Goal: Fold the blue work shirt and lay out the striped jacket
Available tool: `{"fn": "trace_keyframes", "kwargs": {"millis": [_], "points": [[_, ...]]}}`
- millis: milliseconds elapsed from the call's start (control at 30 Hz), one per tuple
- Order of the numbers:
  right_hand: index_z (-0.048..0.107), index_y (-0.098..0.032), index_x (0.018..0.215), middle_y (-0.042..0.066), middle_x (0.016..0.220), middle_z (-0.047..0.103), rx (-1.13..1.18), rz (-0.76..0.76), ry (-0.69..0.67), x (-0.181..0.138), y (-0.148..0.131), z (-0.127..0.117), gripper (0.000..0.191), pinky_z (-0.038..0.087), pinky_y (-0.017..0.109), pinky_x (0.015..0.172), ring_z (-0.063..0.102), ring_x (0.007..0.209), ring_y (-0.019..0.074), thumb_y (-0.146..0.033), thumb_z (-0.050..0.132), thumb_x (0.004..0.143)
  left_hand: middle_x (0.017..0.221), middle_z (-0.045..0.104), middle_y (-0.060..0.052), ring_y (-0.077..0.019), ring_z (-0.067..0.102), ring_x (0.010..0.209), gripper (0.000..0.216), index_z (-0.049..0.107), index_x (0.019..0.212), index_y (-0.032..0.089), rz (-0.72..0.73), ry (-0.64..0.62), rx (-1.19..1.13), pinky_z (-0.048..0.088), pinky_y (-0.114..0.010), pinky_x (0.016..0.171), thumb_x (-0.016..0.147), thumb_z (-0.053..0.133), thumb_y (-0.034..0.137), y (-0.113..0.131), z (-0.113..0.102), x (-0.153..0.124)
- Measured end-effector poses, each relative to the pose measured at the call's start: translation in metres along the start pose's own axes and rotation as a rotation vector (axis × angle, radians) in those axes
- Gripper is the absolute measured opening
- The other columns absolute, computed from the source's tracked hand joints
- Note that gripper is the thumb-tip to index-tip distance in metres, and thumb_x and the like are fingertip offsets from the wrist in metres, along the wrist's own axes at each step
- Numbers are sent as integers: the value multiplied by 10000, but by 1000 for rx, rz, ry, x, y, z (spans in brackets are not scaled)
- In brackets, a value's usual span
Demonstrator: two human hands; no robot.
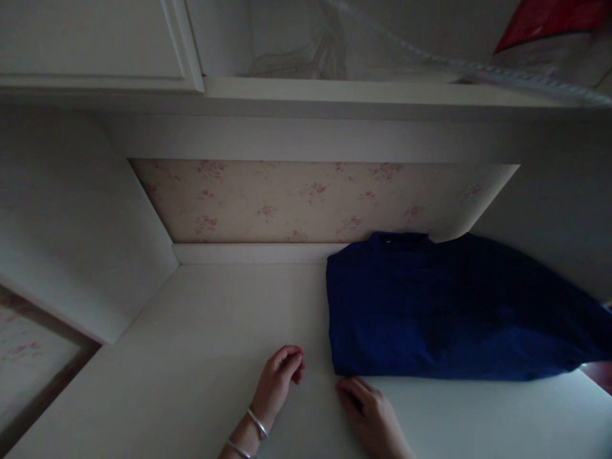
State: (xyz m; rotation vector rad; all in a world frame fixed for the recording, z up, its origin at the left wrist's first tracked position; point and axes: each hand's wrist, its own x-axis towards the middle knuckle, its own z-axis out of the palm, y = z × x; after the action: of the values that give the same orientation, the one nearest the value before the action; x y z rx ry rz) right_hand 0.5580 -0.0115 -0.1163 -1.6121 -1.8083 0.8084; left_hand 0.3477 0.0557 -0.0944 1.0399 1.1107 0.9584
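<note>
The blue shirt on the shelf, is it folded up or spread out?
Folded. The blue shirt lies as a compact rectangle with straight edges, collar at the back, no sleeves showing.

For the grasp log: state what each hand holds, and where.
Nothing is held. The left hand rests curled on the shelf; the right hand lies beside the folded blue garment.

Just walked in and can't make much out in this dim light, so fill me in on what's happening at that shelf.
A person's two bare hands rest on a white shelf inside a cabinet. A folded dark blue garment lies on the shelf at the right, against the floral back panel. The right hand sits at the garment's near left corner, fingertips about touching its edge. The left hand, bangles on its wrist, lies loosely curled beside it, holding nothing.
</note>
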Motion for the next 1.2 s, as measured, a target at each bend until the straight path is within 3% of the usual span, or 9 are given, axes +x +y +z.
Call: {"fn": "trace_keyframes", "kwargs": {"millis": [1200], "points": [[677,-245,937,41,877,697,-16,-8,25,-1,0,0,292,474,259,691,660,775,186,-377,418,968,695,633,-13,-155,565,630,359,660,863,162,-15,7,16,440,-279,607,765,656,508,1,1,1]]}}
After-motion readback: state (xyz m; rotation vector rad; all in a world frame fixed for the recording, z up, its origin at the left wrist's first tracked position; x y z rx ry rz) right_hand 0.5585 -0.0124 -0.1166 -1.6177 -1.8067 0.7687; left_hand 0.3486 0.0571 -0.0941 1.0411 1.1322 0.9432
